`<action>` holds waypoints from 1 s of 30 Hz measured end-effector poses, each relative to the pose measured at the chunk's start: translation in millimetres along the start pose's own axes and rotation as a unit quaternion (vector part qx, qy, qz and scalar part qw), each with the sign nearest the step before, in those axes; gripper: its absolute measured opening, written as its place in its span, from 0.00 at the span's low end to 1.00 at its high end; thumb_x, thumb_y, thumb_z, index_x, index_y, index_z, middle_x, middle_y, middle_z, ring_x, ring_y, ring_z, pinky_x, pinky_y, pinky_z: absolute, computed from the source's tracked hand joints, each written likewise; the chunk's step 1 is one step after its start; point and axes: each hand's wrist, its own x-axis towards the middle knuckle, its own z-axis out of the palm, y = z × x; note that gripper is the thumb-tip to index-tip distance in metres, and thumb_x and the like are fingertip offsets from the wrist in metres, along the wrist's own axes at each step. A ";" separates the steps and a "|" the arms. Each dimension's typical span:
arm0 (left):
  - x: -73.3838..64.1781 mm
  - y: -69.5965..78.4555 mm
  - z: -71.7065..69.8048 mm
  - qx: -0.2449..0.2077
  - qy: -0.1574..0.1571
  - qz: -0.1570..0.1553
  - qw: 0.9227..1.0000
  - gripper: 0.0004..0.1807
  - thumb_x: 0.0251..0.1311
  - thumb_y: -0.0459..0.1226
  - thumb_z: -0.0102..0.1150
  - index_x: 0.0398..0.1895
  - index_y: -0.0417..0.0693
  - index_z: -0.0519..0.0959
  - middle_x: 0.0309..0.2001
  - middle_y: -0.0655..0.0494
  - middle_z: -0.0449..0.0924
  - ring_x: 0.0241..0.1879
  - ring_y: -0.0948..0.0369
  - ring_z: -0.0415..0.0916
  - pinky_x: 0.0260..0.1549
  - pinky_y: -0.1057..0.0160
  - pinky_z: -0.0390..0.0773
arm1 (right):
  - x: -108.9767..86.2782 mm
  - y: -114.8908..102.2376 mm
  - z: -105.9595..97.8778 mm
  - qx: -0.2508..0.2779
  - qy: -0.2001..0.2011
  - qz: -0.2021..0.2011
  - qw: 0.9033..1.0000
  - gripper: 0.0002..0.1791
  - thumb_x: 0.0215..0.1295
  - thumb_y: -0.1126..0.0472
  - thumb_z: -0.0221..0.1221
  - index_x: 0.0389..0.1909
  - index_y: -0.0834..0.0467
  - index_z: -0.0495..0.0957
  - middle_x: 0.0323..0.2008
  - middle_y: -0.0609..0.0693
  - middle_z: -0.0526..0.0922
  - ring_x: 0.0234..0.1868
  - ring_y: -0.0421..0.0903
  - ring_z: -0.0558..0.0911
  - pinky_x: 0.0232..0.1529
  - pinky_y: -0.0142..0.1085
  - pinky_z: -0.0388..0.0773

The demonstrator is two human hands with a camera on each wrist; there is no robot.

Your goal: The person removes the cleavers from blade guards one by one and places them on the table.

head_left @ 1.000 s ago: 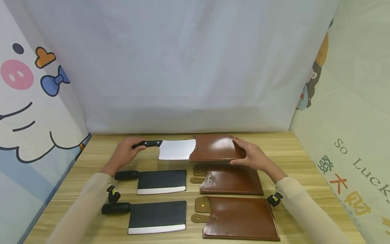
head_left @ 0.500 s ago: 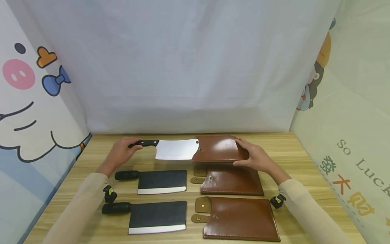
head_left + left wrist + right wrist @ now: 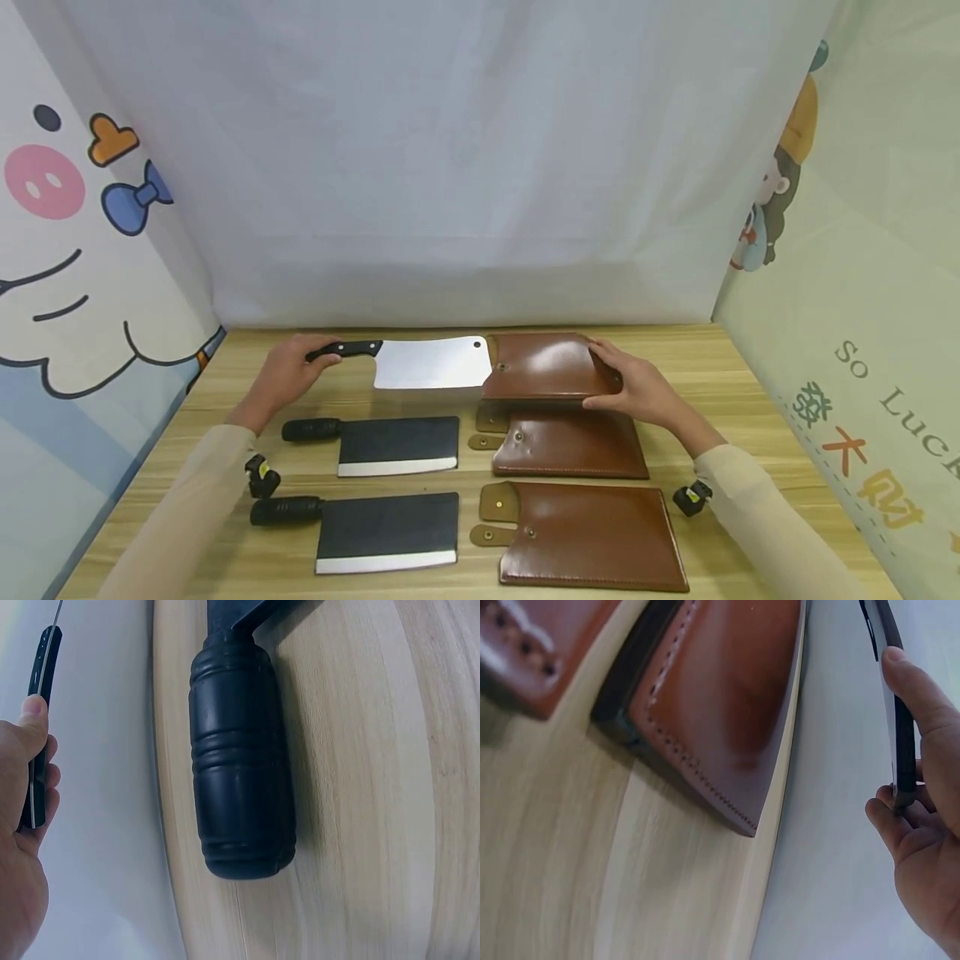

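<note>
In the head view my left hand (image 3: 288, 373) grips the black riveted handle of a cleaver (image 3: 433, 363) with a bright steel blade and a small hole near its tip. The thumb and curled fingers round that handle show in the left wrist view. My right hand (image 3: 637, 385) pinches the far end of a brown leather knife sheath (image 3: 551, 365), thumb on one face and fingers on the other. The blade's front edge is right at the sheath's mouth, nearly its whole length showing. Both are held above the table.
Two dark-bladed cleavers (image 3: 397, 446) with ribbed black handles lie on the wooden table (image 3: 202, 392) nearer me. To their right lie two more brown sheaths (image 3: 570, 446) with snap straps, the upper one partly under the raised sheath. A white cloth (image 3: 465, 167) hangs behind.
My left hand has moved left with the cleaver while my right hand has moved right with the sheath. More of the blade shows now, including the hole near its tip.
</note>
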 end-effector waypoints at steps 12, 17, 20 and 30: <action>-6.9 -8.1 -12.5 0.008 0.002 -0.010 1.000 0.18 0.67 0.34 0.66 0.57 0.35 0.83 0.50 0.37 0.86 0.44 0.42 0.83 0.39 0.42 0.78 | -3.6 10.5 -8.3 -0.009 -0.007 0.017 1.000 0.57 0.57 0.44 0.75 0.78 0.66 0.58 0.76 0.69 0.58 0.74 0.69 0.62 0.68 0.63 0.65; -9.5 -14.3 -13.7 0.013 0.009 0.008 1.000 0.17 0.65 0.33 0.67 0.55 0.34 0.84 0.48 0.36 0.86 0.42 0.41 0.84 0.40 0.40 0.80 | -1.2 16.1 -10.2 -0.007 -0.011 0.020 1.000 0.57 0.57 0.45 0.75 0.78 0.66 0.57 0.76 0.71 0.57 0.74 0.70 0.61 0.69 0.64 0.63; -11.4 -20.6 -11.7 0.019 0.011 0.013 1.000 0.16 0.64 0.32 0.68 0.53 0.34 0.84 0.45 0.37 0.87 0.38 0.43 0.85 0.36 0.42 0.80 | 1.6 21.5 -8.4 -0.008 -0.016 0.023 1.000 0.57 0.57 0.44 0.75 0.78 0.66 0.56 0.76 0.71 0.57 0.74 0.71 0.60 0.69 0.65 0.63; -18.9 -35.6 -7.2 0.018 -0.019 -0.027 0.999 0.19 0.66 0.34 0.67 0.56 0.31 0.82 0.50 0.33 0.84 0.48 0.36 0.82 0.48 0.35 0.78 | 9.6 31.2 2.8 -0.017 -0.033 0.017 0.999 0.56 0.57 0.43 0.74 0.77 0.67 0.58 0.75 0.70 0.59 0.74 0.69 0.62 0.69 0.62 0.65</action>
